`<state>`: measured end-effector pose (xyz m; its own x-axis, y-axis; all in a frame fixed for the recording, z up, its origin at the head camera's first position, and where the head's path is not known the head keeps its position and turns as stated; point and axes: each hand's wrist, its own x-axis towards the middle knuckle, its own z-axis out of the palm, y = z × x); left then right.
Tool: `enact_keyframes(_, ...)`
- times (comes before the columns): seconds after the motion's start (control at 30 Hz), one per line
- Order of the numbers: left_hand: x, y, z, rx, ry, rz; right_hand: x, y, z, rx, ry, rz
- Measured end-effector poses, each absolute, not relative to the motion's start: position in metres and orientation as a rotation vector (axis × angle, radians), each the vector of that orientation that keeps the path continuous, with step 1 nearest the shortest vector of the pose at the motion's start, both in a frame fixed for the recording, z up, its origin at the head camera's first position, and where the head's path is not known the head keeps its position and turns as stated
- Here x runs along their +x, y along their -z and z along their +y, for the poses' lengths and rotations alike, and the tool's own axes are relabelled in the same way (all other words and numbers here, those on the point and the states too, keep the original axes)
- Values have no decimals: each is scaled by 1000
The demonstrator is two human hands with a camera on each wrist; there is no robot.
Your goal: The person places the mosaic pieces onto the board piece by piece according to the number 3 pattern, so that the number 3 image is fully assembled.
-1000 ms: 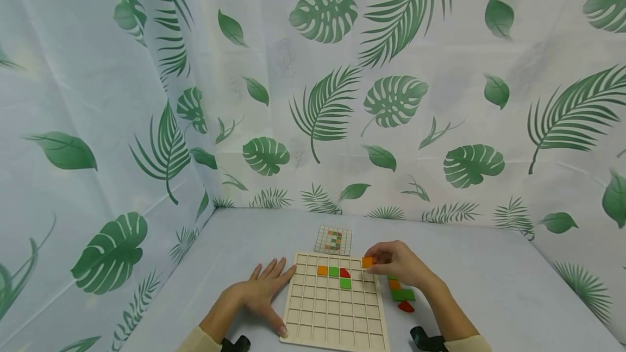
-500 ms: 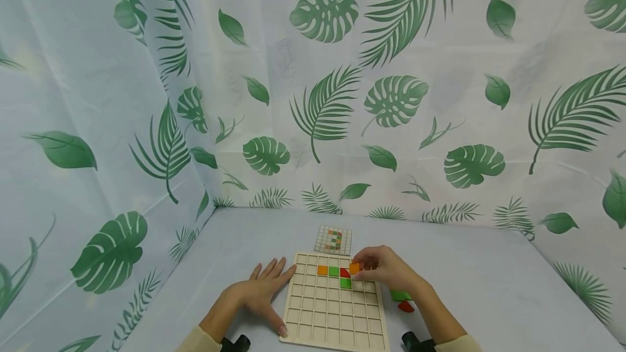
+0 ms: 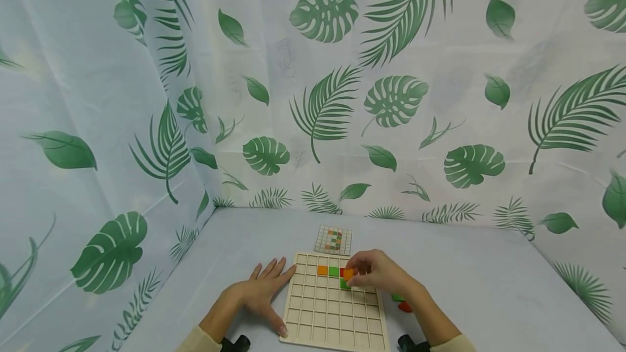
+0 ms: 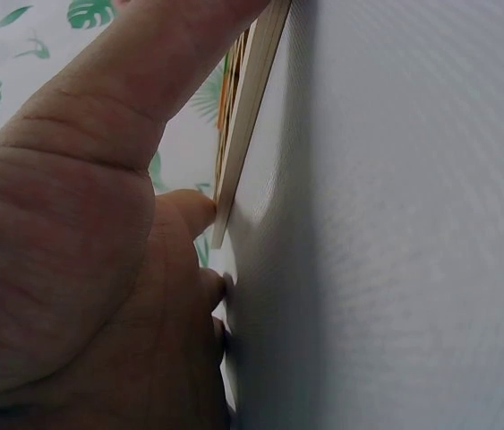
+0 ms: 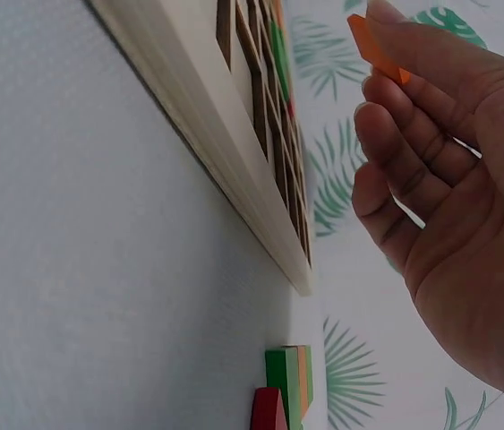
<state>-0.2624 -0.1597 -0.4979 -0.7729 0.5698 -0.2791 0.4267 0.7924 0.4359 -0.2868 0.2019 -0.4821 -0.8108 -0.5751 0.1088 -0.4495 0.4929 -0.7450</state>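
Note:
A wooden grid board lies on the table with an orange square, a green square, a partly covered red piece and a green piece in its cells. My right hand pinches an orange piece between thumb and fingers, above the red and lower green pieces. In the right wrist view the orange piece is tilted and held off the board. My left hand lies spread at the board's left side, its thumb at the near left corner and a fingertip at the left edge.
Behind the board lies a small card with a coloured grid pattern. To the right of the board, partly hidden by my right arm, are green pieces and a red piece. A leaf-patterned curtain stands behind the table.
My right hand has moved left over the board with the orange piece, from the far right corner to above the red and green pieces. The left hand stays in place.

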Motion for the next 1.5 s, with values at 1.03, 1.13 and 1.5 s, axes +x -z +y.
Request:
enact_keyframes(1.03,-263,499,-160,753,-492,2580,-280,486,191,-886,1067,2462)
enact_keyframes(1.13,-263,499,-160,753,-487,2583,-280,486,190,-897,1039,2488)
enact_keyframes(1.5,-263,499,-160,748,-493,2575,-279,486,187,-928,992,2523)
